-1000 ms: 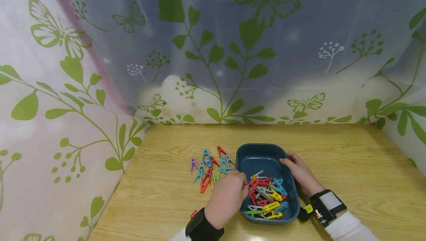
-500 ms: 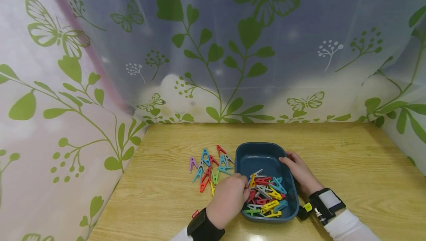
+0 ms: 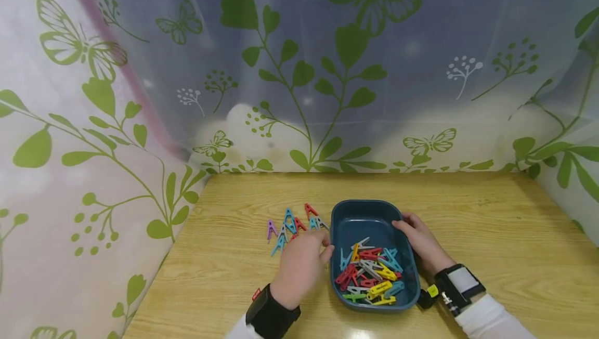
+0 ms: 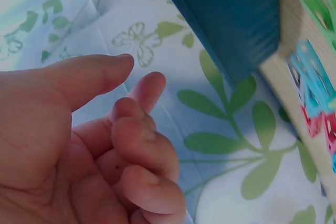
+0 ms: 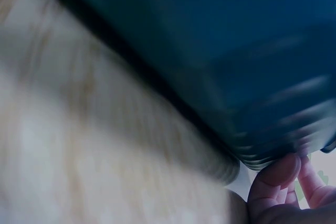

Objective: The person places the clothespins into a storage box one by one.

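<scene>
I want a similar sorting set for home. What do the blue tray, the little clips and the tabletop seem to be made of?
Blue tray: likely moulded plastic, going by its rounded corners and smooth, dull teal surface.
Clips: probably plastic too, in flat bright solid colours; any metal springs are too small to see.
Tabletop: wood or wood-look laminate, with printed-looking grain and a faint sheen at the near edge.

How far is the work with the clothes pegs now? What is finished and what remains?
Many coloured pegs already lie in the blue tray. The left hand is over the loose pegs on the table beside the tray, with nothing between its fingers in the left wrist view. The right hand holds the tray's right rim. About eight loose pegs remain visible on the wooden table; the hand may hide more.
</scene>
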`<state>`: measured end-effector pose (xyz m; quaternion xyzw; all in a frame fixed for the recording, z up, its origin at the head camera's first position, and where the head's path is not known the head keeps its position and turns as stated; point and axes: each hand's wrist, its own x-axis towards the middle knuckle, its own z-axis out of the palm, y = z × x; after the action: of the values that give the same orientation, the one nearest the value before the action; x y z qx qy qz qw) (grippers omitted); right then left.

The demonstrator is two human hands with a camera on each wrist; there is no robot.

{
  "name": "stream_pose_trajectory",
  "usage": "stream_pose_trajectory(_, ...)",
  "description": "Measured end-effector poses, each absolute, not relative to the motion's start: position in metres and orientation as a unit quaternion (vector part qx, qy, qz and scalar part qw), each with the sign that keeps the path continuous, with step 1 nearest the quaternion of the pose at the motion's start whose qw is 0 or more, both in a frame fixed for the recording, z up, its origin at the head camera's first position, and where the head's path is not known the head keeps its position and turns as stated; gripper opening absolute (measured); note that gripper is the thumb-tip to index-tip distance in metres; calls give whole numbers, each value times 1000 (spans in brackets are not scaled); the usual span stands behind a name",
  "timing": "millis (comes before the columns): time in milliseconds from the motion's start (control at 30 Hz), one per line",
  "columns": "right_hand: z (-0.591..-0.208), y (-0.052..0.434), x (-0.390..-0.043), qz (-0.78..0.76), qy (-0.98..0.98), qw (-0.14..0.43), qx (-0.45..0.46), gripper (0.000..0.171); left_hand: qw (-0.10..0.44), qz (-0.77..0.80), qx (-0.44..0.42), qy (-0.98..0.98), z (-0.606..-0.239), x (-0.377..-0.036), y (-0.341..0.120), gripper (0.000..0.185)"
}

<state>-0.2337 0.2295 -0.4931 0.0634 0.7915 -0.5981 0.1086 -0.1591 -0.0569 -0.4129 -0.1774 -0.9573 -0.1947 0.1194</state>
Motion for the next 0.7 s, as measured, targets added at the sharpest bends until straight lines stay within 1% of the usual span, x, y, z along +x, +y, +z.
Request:
stream_pose_trajectory(167,-493,230,-233,-601,788,115,63,65,114,-207,-168,-957,-415,-164,-70,16)
stream_pose_trajectory(367,-493,229,-234,-600,790,114,58,65,104,-158,-153,-970,-425,-167,-78,19)
stream_pose_trajectory(567,-494,229,-234,-600,790,111,60,65,92,-110,-199,-969,-441,-166,-77,22)
stream_pose_trajectory(700,-494,230,-234,-596,793,111,61,66,77,-100,-215,-968,-447,-163,-75,24)
